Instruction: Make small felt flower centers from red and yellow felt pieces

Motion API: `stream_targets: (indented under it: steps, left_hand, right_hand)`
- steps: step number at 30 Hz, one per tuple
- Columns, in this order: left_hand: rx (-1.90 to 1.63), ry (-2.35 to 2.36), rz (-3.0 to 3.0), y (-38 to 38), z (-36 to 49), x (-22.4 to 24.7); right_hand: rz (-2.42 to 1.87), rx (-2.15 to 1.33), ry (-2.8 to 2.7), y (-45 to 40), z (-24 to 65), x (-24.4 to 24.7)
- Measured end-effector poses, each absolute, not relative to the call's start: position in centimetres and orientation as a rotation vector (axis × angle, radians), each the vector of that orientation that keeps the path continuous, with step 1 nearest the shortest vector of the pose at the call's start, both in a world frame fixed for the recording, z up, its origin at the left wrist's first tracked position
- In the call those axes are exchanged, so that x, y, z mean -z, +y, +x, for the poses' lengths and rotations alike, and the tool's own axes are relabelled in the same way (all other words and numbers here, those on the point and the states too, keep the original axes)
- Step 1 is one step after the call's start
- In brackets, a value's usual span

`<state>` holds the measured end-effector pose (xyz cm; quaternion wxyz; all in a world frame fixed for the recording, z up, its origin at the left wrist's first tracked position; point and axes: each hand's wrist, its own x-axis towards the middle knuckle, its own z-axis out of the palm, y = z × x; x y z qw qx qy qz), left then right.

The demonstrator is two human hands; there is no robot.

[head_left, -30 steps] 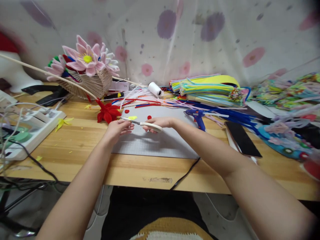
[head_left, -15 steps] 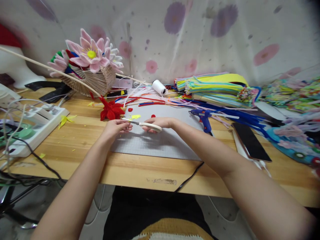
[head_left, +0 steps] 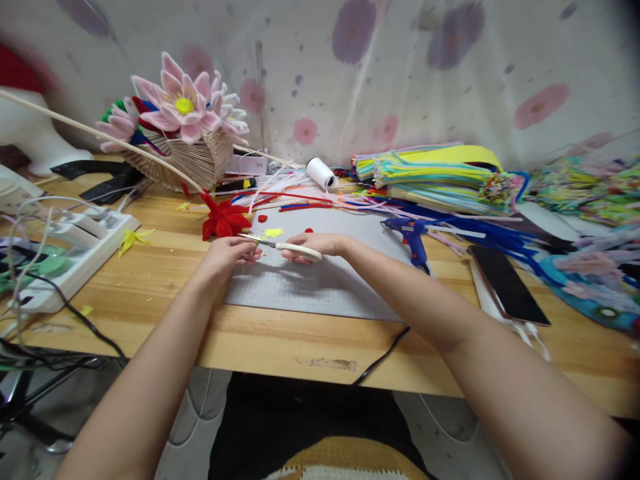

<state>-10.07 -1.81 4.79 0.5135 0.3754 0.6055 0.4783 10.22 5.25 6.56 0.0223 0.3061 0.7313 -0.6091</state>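
Note:
My right hand (head_left: 313, 247) is closed on the white handles of a pair of scissors (head_left: 305, 252), whose metal blades point left toward my other hand. At the blades, my left hand (head_left: 233, 253) is closed in a pinch; what sits between its fingertips is too small to make out. Just beyond it lies a red fuzzy flower (head_left: 225, 217) on a long pale stick. Yellow scraps (head_left: 273, 233) and small red discs (head_left: 263, 219) rest on the grey cutting mat (head_left: 320, 293) under my hands.
A blue glue gun (head_left: 413, 240) lies right of the mat, near a phone (head_left: 507, 283). Bundles of pipe cleaners (head_left: 435, 170) and a white thread spool (head_left: 320, 173) are at the back. A power strip (head_left: 75, 260) with cables and a fan with pink flowers (head_left: 185, 107) stand left.
The scissor blades look slightly more apart and have shifted a little at my left fingertips. Both hands stay in nearly the same place; the whole view has moved slightly.

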Motion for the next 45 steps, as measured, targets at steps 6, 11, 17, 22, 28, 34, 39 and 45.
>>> stream_targets:
  steps: [6, 11, 17, 22, 28, 34, 39, 45]
  left_hand:
    - [-1.161, 1.456, 0.875, -1.7, -10.6, -4.7]
    - [-1.165, 1.454, 0.866, -1.7, -10.9, -4.8]
    - [-1.153, 1.525, 0.853, -2.0, -11.2, -4.9]
    - [-1.152, 1.570, 0.841, -2.4, -11.4, -5.3]
    - [-1.253, 1.600, 0.851, -2.3, -10.8, -5.7]
    - [-1.304, 1.497, 0.971, -1.0, -7.4, -5.2]
    - [-1.305, 1.399, 0.996, 0.8, -3.2, -4.3]
    - [-1.351, 1.351, 1.178, 1.8, -0.7, -2.0]
  right_hand:
    - [0.883, 1.869, 2.357, 5.4, 9.6, -6.3]
    - [0.895, 1.833, 2.387, 5.3, 9.2, -6.4]
    - [0.929, 1.758, 2.497, 5.9, 8.9, -5.9]
    - [0.959, 1.807, 2.503, 6.3, 9.3, -6.5]
    - [1.108, 1.436, 2.777, 7.2, 13.9, -9.0]
    - [1.691, 0.739, 2.696, 8.1, 20.5, -8.7]
    - [2.019, 0.286, 2.315, 7.2, 23.0, -7.2]
    - [1.957, 0.144, 2.314, 6.2, 23.8, -6.0]
